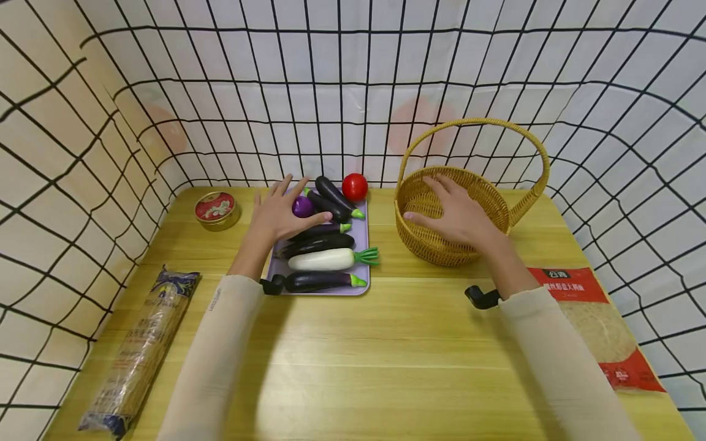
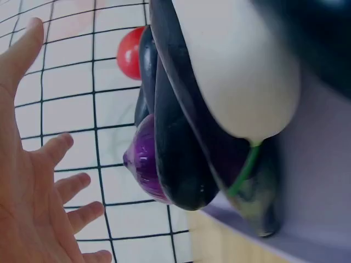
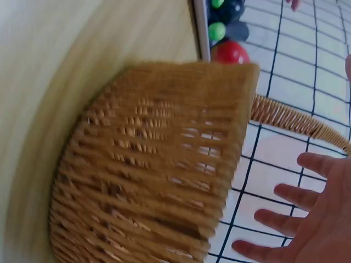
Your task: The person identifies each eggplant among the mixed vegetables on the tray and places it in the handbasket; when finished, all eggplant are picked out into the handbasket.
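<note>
Basically, a wooden tabletop (image 1: 353, 355) carries everything. Right of centre sits the wicker basket (image 1: 432, 248), upright, its tall handle arching from left rim to right. Left of it lies the lilac tray (image 1: 361, 237), its longer side running front to back. A long noodle bag (image 1: 146, 349) slants along the left edge, its far end angled right; a red packet (image 1: 590, 324) lies at the right, partly under the sleeve.

The left hand (image 1: 284, 211) hovers over the tray, the right hand (image 1: 458, 211) over the basket's opening; on both, the fingers are spread wide and have hold of nothing.

Inside the tray, eggplants (image 1: 320, 281) lie mostly crosswise, several green caps facing right, the back two slanting. Among them a white radish (image 1: 322, 260) points its leaves right, past the rim. Beyond the tray's left side stands a round tin (image 1: 216, 211). A red tomato (image 1: 355, 187) occupies the tray's far right corner; a purple onion (image 1: 303, 207) sits near the left hand.
</note>
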Action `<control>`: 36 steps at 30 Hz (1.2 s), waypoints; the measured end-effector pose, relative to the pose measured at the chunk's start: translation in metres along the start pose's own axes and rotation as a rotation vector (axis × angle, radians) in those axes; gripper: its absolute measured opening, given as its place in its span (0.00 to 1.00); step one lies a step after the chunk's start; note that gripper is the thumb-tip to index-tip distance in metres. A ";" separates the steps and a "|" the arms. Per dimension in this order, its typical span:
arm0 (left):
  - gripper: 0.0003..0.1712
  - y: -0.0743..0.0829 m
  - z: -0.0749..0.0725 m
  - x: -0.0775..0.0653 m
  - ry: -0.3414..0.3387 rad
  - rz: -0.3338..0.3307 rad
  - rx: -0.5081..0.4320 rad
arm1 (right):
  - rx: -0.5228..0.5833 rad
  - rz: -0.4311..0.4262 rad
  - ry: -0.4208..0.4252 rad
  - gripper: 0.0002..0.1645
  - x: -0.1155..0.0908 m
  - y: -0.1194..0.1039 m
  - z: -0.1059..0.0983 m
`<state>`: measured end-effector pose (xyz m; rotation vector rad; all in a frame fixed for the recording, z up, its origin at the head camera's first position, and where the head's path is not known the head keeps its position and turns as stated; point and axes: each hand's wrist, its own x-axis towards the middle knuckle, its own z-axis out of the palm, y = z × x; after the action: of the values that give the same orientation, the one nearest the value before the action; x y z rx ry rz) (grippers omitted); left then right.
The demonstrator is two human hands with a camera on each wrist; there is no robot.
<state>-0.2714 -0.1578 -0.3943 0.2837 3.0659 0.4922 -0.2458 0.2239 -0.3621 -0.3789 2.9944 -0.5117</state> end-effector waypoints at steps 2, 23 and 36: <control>0.64 -0.005 0.002 -0.004 0.019 0.007 -0.041 | 0.037 -0.011 0.011 0.64 -0.004 -0.005 0.003; 0.46 -0.060 0.024 -0.041 -0.019 -0.082 -0.367 | 0.362 -0.252 0.165 0.38 -0.046 -0.059 0.064; 0.37 -0.072 0.036 -0.037 -0.011 -0.128 -0.389 | 0.576 -0.300 0.016 0.30 -0.053 -0.077 0.097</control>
<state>-0.2455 -0.2209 -0.4508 0.0763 2.8654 1.0493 -0.1652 0.1367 -0.4257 -0.7620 2.6370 -1.3523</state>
